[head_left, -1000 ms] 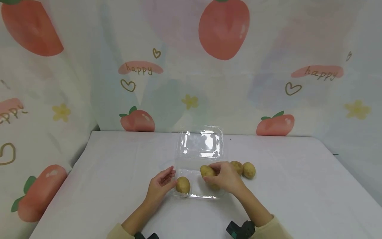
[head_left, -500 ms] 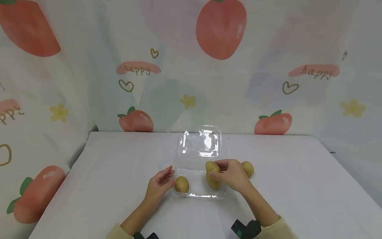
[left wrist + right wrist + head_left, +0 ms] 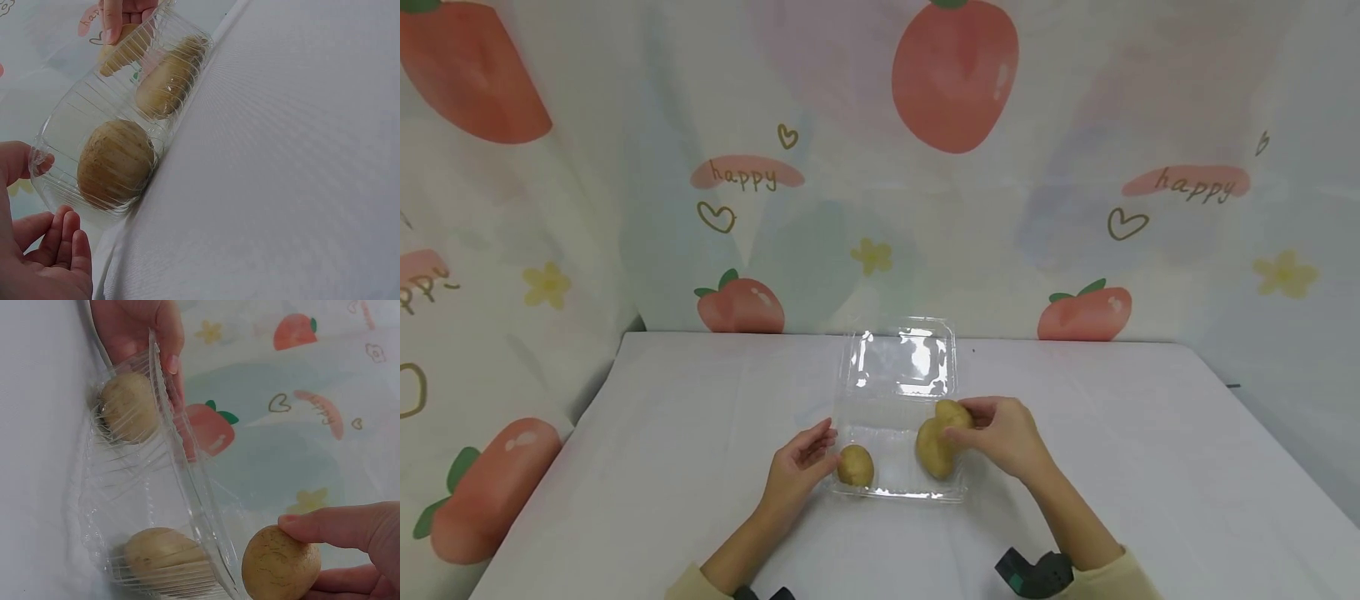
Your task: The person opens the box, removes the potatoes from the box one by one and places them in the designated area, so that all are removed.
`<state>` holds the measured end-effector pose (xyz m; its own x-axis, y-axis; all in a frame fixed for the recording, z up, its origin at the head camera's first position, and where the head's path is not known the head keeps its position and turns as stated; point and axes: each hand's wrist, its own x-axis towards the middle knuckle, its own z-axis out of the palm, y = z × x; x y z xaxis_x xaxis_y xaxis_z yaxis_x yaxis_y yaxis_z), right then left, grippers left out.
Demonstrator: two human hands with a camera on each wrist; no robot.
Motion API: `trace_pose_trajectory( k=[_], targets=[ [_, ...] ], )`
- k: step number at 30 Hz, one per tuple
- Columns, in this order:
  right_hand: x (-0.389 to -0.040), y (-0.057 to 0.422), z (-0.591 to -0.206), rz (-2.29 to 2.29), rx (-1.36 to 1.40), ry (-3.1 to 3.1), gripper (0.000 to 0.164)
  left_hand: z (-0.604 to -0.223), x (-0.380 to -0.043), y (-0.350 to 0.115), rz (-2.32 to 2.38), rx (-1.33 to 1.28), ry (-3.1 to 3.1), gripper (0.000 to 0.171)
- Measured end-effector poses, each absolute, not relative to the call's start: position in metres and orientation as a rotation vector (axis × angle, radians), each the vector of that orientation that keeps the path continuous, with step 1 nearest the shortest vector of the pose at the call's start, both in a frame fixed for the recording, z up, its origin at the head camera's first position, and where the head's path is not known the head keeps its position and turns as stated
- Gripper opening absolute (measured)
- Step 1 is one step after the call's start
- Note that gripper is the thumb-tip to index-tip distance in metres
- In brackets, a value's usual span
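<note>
A clear plastic clamshell box (image 3: 898, 492) stands on the table with its lid (image 3: 898, 358) tipped back. One potato (image 3: 855, 466) lies at its left end, a second potato (image 3: 931, 450) at its right end. My left hand (image 3: 801, 467) holds the box's left rim, thumb hooked over the wall; its other fingers (image 3: 64, 244) stay outside, loosely bent. Between thumb and fingers, my right hand (image 3: 1009, 439) pinches a third potato (image 3: 281, 562) above the second, near the right wall. That hand blocks the head view of the table just behind it.
A white cloth (image 3: 700, 400) covers the table. Behind and to the left hangs a pale curtain (image 3: 820, 267) printed with fruit and hearts. Dark wrist devices (image 3: 1036, 573) sit on the forearms near the front.
My right hand has shifted right with its potato, from mid-box towards the right wall. Two potatoes seen earlier on the table to the right are now hidden by it. The left hand stays put.
</note>
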<state>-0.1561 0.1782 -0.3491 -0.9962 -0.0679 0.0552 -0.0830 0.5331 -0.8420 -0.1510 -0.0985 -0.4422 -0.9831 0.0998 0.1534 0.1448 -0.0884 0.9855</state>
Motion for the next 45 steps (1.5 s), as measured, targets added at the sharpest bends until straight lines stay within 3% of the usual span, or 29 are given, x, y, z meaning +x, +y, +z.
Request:
trace_pose_trajectory(
  k=[45],
  targets=[
    [-0.151,0.254,-0.343,1.300,-0.181,-2.773,0.066,-0.441,-0.150,-0.099,-2.266,-0.291,-2.115,0.051]
  ],
)
